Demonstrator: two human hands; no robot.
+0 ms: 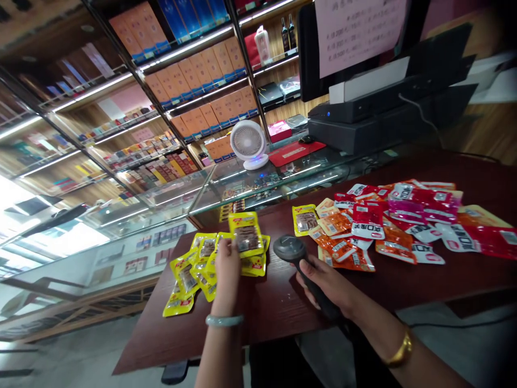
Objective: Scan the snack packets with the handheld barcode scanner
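My left hand (227,265), with a pale bangle at the wrist, pinches a yellow snack packet (246,233) by its lower left edge. The packet is held up above a spread of similar yellow packets (186,277) on the dark red-brown table (278,315). My right hand (325,283) is wrapped round the handle of a black barcode scanner (291,248). Its head points up and left, a short way right of the held packet. Just beyond the scanner, one more yellow packet (305,220) lies beside orange snack packets (343,245).
Red and pink packets (424,205) are heaped at the right of the table. Behind are a glass display counter (262,194), a white fan (248,141), a monitor with a paper sheet (359,32) and a black cash drawer (363,124). A cable (460,325) runs below the table edge.
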